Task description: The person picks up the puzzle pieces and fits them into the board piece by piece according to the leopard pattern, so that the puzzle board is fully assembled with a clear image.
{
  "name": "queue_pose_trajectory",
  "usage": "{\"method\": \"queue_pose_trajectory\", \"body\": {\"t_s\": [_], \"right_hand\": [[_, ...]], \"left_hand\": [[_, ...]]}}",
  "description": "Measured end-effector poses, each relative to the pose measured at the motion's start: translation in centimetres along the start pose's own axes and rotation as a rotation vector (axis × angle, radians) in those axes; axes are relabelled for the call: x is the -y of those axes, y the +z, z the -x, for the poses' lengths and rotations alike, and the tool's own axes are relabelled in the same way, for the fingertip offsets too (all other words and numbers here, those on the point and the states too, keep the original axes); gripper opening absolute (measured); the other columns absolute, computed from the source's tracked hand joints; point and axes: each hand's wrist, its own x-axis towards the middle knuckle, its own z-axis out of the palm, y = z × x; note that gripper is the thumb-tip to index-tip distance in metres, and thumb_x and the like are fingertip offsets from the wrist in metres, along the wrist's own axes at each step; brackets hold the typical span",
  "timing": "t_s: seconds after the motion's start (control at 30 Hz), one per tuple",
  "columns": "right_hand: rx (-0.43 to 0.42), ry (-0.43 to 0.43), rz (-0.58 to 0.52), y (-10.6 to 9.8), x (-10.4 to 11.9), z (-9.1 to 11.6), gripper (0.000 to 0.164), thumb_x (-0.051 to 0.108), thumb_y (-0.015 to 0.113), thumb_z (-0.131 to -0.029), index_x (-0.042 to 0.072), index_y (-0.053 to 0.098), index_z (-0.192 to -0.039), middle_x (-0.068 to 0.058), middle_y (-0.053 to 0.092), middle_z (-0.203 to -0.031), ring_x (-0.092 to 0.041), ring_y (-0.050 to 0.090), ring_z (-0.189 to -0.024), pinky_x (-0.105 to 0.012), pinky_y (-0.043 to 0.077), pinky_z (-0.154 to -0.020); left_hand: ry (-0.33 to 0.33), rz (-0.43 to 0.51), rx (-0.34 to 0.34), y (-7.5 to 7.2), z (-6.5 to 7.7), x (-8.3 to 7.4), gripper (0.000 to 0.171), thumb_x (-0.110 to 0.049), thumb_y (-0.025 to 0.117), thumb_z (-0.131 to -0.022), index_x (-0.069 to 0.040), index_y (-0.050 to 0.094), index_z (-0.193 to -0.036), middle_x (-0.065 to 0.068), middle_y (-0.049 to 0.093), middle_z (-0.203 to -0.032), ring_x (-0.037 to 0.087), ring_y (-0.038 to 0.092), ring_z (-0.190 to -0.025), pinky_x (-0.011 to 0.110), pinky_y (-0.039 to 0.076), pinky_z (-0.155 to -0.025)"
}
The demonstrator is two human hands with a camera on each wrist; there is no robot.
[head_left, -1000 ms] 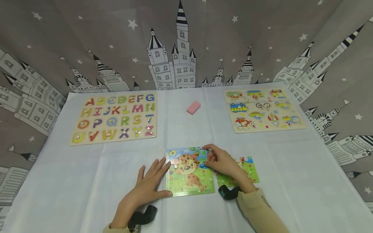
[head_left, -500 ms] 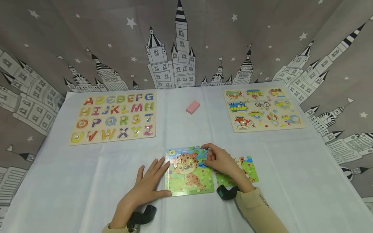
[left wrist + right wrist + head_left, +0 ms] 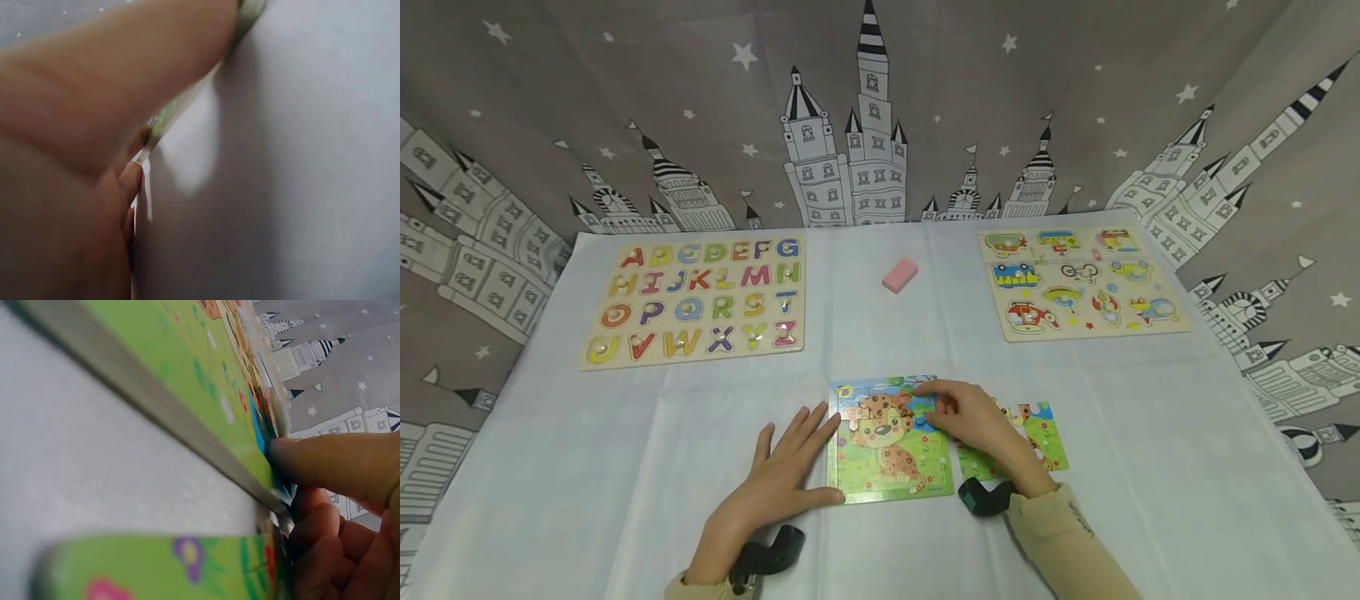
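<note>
A leopard jigsaw puzzle (image 3: 891, 467) lies in its tray at the near middle of the table. My left hand (image 3: 782, 479) rests flat beside it, fingers spread, fingertips and thumb touching its left edge. At the upper right of the puzzle my right hand (image 3: 973, 417) pinches a blue-and-green puzzle piece (image 3: 922, 408) between thumb and index finger, the other fingers curled under. In the right wrist view the thumb (image 3: 325, 459) presses on the blue part near the tray's edge. Under my right forearm lie more green puzzle pieces (image 3: 1045, 437), partly hidden.
An alphabet peg board (image 3: 700, 304) lies at the back left, and a vehicle peg board (image 3: 1082, 287) at the back right. Between them sits a pink block (image 3: 900, 275). A grey curtain (image 3: 700, 83) printed with castles hangs behind the white-covered table (image 3: 550, 467).
My right index fingertip has slid slightly left and down from the puzzle's top edge onto its upper right part. The left hand stays in place.
</note>
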Motion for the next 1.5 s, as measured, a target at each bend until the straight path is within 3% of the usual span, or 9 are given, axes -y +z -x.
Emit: {"method": "queue_pose_trajectory", "body": {"t_s": [0.57, 1.0, 1.17, 1.3, 1.4, 1.5], "right_hand": [[-0.010, 0.028, 0.132, 0.3, 0.8, -0.3, 0.038, 0.005, 0.057, -0.080, 0.014, 0.062, -0.117, 0.004, 0.043, -0.057, -0.008, 0.034, -0.046, -0.021, 0.028, -0.045], [-0.033, 0.031, 0.311, 0.9, 1.8, -0.6, 0.027, 0.014, 0.061, -0.085, 0.015, 0.063, -0.112, 0.004, 0.043, -0.057, -0.010, 0.037, -0.049, -0.024, 0.028, -0.045], [0.005, -0.007, 0.245, 0.2, 1.7, -0.2, 0.033, 0.014, 0.060, -0.086, 0.013, 0.059, -0.119, 0.005, 0.042, -0.058, -0.009, 0.036, -0.049, -0.023, 0.029, -0.046], [0.008, -0.042, 0.135, -1.6, 1.5, 0.5, 0.035, 0.012, 0.057, -0.088, 0.010, 0.055, -0.123, 0.005, 0.047, -0.062, -0.009, 0.041, -0.051, -0.023, 0.035, -0.048], [-0.007, -0.025, 0.084, -3.4, 0.9, 1.1, 0.034, 0.012, 0.056, -0.089, 0.008, 0.055, -0.122, 0.004, 0.050, -0.064, -0.011, 0.043, -0.052, -0.025, 0.038, -0.049], [0.036, 0.018, 0.072, -4.8, 0.1, 1.9, 0.035, 0.014, 0.060, -0.087, 0.006, 0.055, -0.121, 0.003, 0.050, -0.063, -0.011, 0.042, -0.051, -0.024, 0.036, -0.048]], "left_hand": [[-0.001, 0.001, 0.020, -0.2, -0.1, -0.2, 0.091, -0.061, 0.061, -0.072, -0.015, 0.028, -0.143, 0.007, 0.014, -0.150, 0.030, 0.006, -0.136, 0.060, -0.005, -0.100], [0.021, -0.011, -0.023, 0.1, 0.0, 0.1, 0.092, -0.059, 0.064, -0.071, -0.013, 0.029, -0.143, 0.009, 0.016, -0.149, 0.031, 0.009, -0.135, 0.060, -0.004, -0.100], [0.012, -0.016, -0.014, 0.1, -0.1, 0.2, 0.093, -0.059, 0.065, -0.070, -0.014, 0.028, -0.143, 0.008, 0.014, -0.150, 0.030, 0.007, -0.136, 0.059, -0.005, -0.100], [0.003, -0.013, -0.002, 0.2, -0.1, 0.2, 0.094, -0.060, 0.064, -0.070, -0.015, 0.027, -0.144, 0.007, 0.013, -0.150, 0.029, 0.006, -0.136, 0.059, -0.006, -0.100], [-0.002, -0.014, 0.002, 0.2, -0.2, 0.1, 0.094, -0.060, 0.063, -0.070, -0.015, 0.027, -0.144, 0.007, 0.012, -0.150, 0.029, 0.005, -0.136, 0.059, -0.006, -0.100], [-0.001, -0.016, -0.001, 0.2, -0.1, 0.2, 0.094, -0.060, 0.064, -0.070, -0.015, 0.027, -0.144, 0.007, 0.012, -0.150, 0.029, 0.005, -0.136, 0.059, -0.005, -0.100]]}}
